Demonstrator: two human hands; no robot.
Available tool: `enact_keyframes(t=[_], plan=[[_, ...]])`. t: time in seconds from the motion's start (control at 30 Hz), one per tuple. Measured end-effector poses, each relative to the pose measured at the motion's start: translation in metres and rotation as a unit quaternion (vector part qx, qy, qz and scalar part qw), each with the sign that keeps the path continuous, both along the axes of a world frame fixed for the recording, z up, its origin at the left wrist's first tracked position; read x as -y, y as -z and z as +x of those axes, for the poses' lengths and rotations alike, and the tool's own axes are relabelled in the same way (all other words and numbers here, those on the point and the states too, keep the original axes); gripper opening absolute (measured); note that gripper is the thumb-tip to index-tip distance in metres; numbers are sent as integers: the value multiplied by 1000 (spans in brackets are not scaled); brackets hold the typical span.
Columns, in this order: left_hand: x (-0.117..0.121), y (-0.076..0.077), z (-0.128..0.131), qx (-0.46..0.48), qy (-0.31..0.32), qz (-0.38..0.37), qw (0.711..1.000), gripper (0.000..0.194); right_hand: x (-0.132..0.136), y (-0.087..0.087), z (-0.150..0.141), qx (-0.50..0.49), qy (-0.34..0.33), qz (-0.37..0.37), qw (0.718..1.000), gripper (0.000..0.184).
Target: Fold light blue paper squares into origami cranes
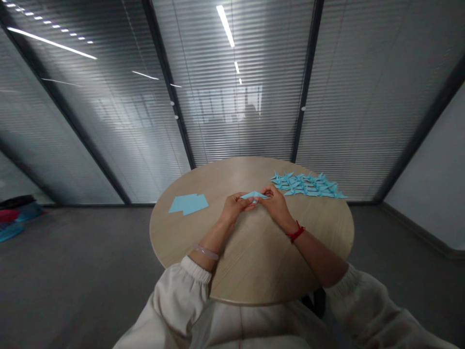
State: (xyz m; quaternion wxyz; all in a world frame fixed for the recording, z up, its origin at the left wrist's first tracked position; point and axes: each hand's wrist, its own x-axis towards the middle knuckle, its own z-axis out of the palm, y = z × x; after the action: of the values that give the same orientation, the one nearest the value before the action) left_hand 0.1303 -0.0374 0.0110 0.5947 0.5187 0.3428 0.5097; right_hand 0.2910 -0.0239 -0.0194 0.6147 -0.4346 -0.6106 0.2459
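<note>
Between my two hands is a folded piece of light blue paper (254, 195), shaped like a low, wide triangle with its peak up. The fingers of my left hand (233, 207) pinch its left end. My right hand (275, 204) grips the right end, thumb and fingers closed on it. Both hands are above the middle of the round table, and the fingers hide the paper's lower edge in part. Just beyond my right hand lie several folded blue paper cranes (305, 184), set out in rows. Flat blue paper sheets (189, 203) lie to the left of my left hand.
The round wooden table (254, 271) has its near edge against my body. Glass panels with blinds (243, 131) stand behind it. On the floor at the far left are red, blue and black items (18, 215) that I cannot make out.
</note>
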Motion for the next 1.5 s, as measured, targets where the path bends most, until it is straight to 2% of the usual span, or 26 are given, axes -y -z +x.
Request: enact_keyframes(t=[0.17, 0.23, 0.77, 1.0, 1.5], plan=[[-3, 4, -2, 5, -17, 6, 1000, 41, -1, 1, -2, -84, -98, -58, 990, 47], [-3, 4, -3, -3, -21, 8, 1000, 41, 1, 0, -2, -96, -116, -75, 986, 48], [-4, 1, -2, -16, -60, -1, 998, 38, -1, 4, 0, -90, -114, -60, 988, 43], [-4, 1, 0, -29, -89, 28, 995, 33, 2, 2, -5, -74, -129, -71, 986, 46], [-2, 2, 1, 23, -64, -31, 997, 29, 5, 3, -5, -89, -131, -74, 985, 39]])
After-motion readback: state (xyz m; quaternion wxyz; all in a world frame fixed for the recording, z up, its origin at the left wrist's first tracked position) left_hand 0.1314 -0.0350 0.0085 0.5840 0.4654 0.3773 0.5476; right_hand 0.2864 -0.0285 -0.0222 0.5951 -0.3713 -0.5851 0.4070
